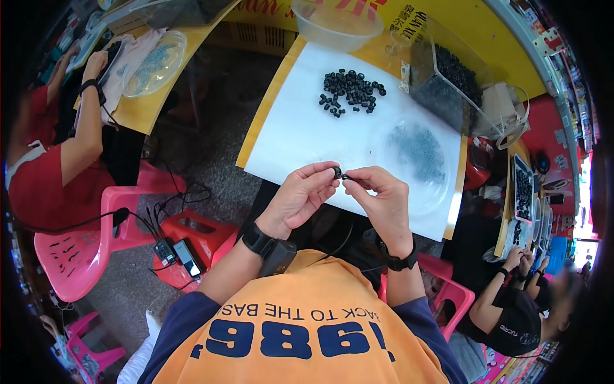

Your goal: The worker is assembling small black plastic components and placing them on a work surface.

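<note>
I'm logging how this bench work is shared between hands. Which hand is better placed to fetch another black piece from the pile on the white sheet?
Probably the right hand: the pile of black pieces lies ahead, slightly to its side, and it pinches only something tiny, while the left hand grips the small black ring.
</note>
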A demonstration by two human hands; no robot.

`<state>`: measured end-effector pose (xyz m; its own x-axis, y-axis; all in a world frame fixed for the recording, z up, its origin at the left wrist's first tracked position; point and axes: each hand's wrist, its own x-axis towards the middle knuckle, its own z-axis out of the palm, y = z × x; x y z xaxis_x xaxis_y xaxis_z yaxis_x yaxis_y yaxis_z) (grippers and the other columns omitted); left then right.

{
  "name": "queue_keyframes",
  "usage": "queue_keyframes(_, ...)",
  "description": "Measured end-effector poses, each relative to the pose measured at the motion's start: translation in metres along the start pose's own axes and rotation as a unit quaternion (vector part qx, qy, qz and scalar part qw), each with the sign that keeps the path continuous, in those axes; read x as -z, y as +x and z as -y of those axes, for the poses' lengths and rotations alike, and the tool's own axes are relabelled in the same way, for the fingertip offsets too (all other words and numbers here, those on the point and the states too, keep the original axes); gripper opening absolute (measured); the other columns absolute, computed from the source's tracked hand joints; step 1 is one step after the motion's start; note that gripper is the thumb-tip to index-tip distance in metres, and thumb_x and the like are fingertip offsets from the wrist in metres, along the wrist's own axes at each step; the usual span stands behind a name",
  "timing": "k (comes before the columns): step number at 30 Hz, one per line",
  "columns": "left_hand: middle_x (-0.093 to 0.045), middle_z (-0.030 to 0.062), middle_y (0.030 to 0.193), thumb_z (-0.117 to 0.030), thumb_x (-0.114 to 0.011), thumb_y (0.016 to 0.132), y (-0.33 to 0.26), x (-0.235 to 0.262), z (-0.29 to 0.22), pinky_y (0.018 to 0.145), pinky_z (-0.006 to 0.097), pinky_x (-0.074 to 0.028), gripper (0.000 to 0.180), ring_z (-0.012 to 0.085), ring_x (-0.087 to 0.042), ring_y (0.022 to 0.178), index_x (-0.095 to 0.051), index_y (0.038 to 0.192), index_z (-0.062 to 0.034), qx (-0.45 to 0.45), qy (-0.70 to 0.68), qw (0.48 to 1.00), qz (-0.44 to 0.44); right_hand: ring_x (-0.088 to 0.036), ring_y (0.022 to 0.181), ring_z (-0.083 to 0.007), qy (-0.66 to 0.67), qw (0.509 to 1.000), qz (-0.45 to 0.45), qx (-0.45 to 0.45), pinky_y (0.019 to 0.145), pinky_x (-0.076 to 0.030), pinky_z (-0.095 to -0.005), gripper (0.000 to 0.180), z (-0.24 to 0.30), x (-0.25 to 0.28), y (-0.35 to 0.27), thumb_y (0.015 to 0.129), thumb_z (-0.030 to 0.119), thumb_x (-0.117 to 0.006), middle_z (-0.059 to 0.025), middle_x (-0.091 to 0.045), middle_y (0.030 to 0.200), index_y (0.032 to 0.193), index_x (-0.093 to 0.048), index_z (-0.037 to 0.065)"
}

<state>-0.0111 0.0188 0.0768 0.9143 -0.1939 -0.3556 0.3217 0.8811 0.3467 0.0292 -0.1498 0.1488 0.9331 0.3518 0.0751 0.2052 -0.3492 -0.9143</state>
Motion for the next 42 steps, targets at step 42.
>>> queue_keyframes(42,-0.069,0.0067,0.100,-0.007,-0.062,0.096,-0.004,0.005,-0.005,0.079,0.024,-0.056,0.021,0.0113,-0.067,0.087,-0.065,0.115,0.0015,0.052,0.108,0.992,0.027,-0.063,0.104,-0.0181,-0.021,0.993,0.110,0.049,0.087,-0.049,-0.0291,0.034,-0.024,0.002,0.000,0.079,0.011,-0.079,-0.0070,-0.067,0.112,0.111,-0.071,0.003)
